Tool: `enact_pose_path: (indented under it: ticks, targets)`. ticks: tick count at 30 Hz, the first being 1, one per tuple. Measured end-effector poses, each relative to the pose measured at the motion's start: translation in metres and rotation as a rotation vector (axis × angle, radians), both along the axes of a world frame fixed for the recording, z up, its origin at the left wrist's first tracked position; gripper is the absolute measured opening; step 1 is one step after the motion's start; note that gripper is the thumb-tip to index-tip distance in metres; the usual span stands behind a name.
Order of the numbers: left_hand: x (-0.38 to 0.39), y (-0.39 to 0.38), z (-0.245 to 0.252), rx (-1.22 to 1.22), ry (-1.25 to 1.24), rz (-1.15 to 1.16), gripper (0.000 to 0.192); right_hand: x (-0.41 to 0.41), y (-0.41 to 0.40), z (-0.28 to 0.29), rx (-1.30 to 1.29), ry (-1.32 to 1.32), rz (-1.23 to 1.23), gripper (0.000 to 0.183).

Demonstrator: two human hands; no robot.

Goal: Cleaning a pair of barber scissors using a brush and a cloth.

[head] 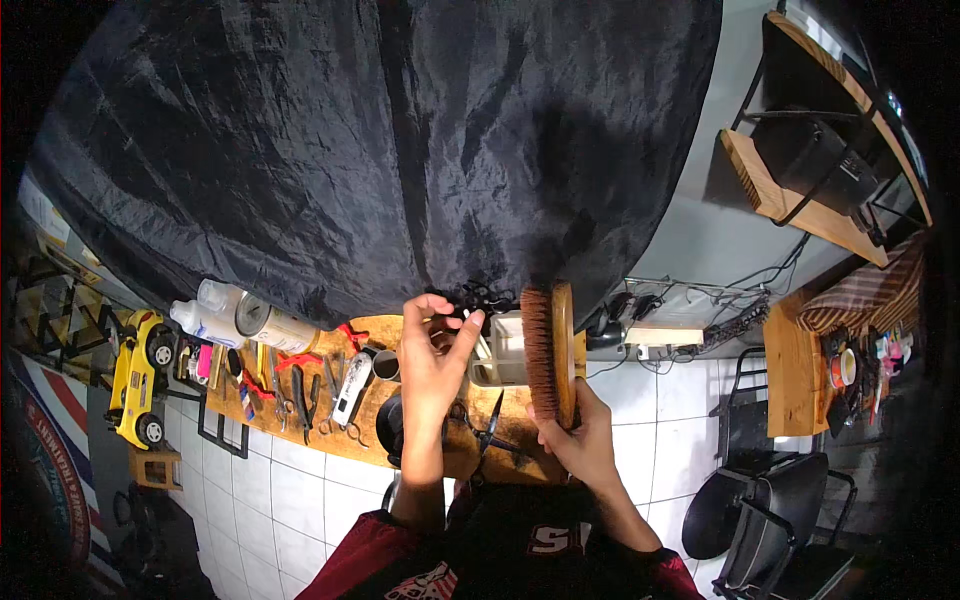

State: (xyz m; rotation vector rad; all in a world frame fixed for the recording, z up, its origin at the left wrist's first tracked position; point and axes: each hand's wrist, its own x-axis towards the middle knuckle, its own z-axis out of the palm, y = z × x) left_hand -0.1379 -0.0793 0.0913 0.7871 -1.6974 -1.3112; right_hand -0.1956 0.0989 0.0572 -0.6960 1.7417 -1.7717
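Observation:
A wooden-backed bristle brush point(551, 352) stands on its side in my right hand point(576, 435), its brown bristles facing left. My left hand point(435, 352) is raised over the wooden counter point(300, 427), thumb and fingers apart; beside it lies a pale sectioned plastic tray point(510, 349) with small white items. Small black items sit behind the fingertips, too indistinct to name. Open scissors point(487, 431) lie on the counter between my forearms. To the left are a white hair clipper point(352, 390), more scissors point(283, 405), a straight razor point(301, 397) and a dark cup point(386, 365).
A large black cloth point(315, 150) hangs beyond the counter. Bottles point(217, 322) and a yellow toy car point(140, 379) are at left. Cables and a power strip point(664, 336) run along the right wall. Black chairs point(780, 517) and a wooden shelf point(799, 217) stand further right.

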Motion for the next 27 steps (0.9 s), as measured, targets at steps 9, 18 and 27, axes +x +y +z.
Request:
enact_pose_path:
  ticks: [9, 18, 27]
  targets:
    - [0.011, 0.004, 0.002, -0.110, -0.253, -0.045, 0.027, 0.001, 0.004, -0.004, 0.018, -0.015, 0.001, 0.021]
    - [0.039, 0.020, 0.008, -0.195, -0.224, -0.007, 0.025, 0.003, 0.015, -0.010, 0.044, 0.150, 0.004, 0.021]
    - [0.070, 0.056, -0.003, -0.207, -0.222, -0.060, 0.018, 0.011, 0.021, -0.001, 0.155, 0.135, 0.071, 0.032]
